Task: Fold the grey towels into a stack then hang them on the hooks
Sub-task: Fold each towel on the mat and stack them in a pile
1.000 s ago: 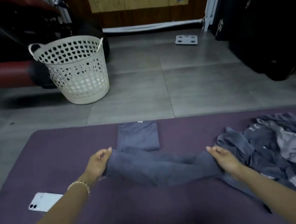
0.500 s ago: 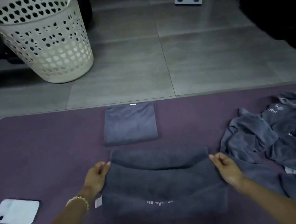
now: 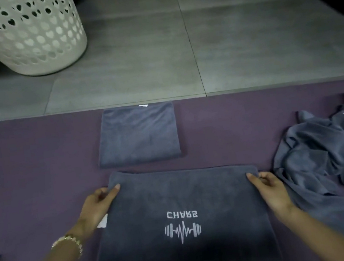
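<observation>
Head view: printed grey towel (image 3: 176, 196), laid flat lower centre on the purple mat (image 3: 26, 163), was pinched at its far corners by left hand (image 3: 97, 206) and right hand (image 3: 270, 190), folded towel (image 3: 137, 135) just above, crumpled towels (image 3: 321, 152) right.

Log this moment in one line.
step: folding | left grip: pinches far-left corner of logo-printed grey towel | right grip: pinches far-right corner | folded plain grey towel: beyond | crumpled grey towel pile: right
</observation>
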The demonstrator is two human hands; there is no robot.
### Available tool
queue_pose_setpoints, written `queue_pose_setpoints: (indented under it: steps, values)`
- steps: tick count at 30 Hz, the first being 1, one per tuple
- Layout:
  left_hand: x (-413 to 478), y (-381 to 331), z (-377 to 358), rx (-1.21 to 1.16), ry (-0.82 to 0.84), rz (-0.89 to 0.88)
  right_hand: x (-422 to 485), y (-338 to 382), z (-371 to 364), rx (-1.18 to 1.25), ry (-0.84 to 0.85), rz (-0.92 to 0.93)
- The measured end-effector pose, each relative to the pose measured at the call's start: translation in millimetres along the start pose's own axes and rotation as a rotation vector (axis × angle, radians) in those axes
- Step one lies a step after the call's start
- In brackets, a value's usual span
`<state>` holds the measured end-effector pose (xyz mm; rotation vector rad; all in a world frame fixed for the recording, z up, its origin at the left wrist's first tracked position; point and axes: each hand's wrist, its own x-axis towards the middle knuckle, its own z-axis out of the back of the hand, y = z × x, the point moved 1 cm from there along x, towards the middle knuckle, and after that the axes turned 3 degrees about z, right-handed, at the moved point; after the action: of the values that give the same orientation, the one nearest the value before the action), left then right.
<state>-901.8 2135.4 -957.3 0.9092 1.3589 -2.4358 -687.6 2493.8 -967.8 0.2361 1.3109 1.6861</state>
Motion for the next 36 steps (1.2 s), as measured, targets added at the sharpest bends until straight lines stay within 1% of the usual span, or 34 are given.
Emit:
queue_pose_setpoints:
  steps: [2,4,7,9,10,11,12,14,16,18,22,24,27,29,31,34,36]
  values:
    - [-9,11,3,0.093,0.121,0.047,-17,-5,6,-0.006,0.065,-0.052]
    - [-18,23,6,0.136,0.189,0.119,-34,-10,12,-0.016,0.168,-0.131]
    - [-30,47,12,0.049,0.255,0.265,-53,-22,24,-0.108,0.274,-0.257]
    - [-40,59,14,0.0,0.29,0.312,-64,-33,30,-0.17,0.336,-0.33]
    - [-45,64,14,0.002,0.283,0.299,-70,-37,32,-0.198,0.349,-0.338]
    - [-50,70,12,0.014,0.239,0.272,-77,-41,34,-0.222,0.345,-0.318]
    - [-55,72,9,0.041,0.182,0.22,-84,-43,35,-0.25,0.334,-0.267]
    - [-66,72,6,0.133,0.052,0.09,-94,-47,37,-0.288,0.279,-0.099]
    - [-69,74,7,0.169,-0.064,0.005,-101,-47,39,-0.249,0.214,0.02]
    - [-73,74,9,0.17,-0.095,-0.017,-103,-49,41,-0.207,0.19,0.05]
    - [-80,83,8,0.276,-0.079,-0.022,-106,-64,35,-0.244,0.186,0.007]
    - [-79,77,7,0.247,-0.091,0.005,-103,-60,32,-0.189,0.14,-0.02]
    - [-66,52,3,0.037,-0.114,0.073,-85,-43,27,-0.037,0.088,-0.099]
    - [-52,29,-1,-0.128,-0.061,0.092,-66,-35,20,0.12,0.099,-0.168]
    - [-32,17,-4,-0.161,-0.048,0.1,-47,-23,11,0.242,0.11,-0.214]
    - [-10,7,-10,-0.087,-0.103,0.016,-25,-10,0,0.298,0.121,-0.227]
    - [-6,3,-14,-0.109,-0.161,-0.079,-19,-6,-3,0.275,0.104,-0.179]
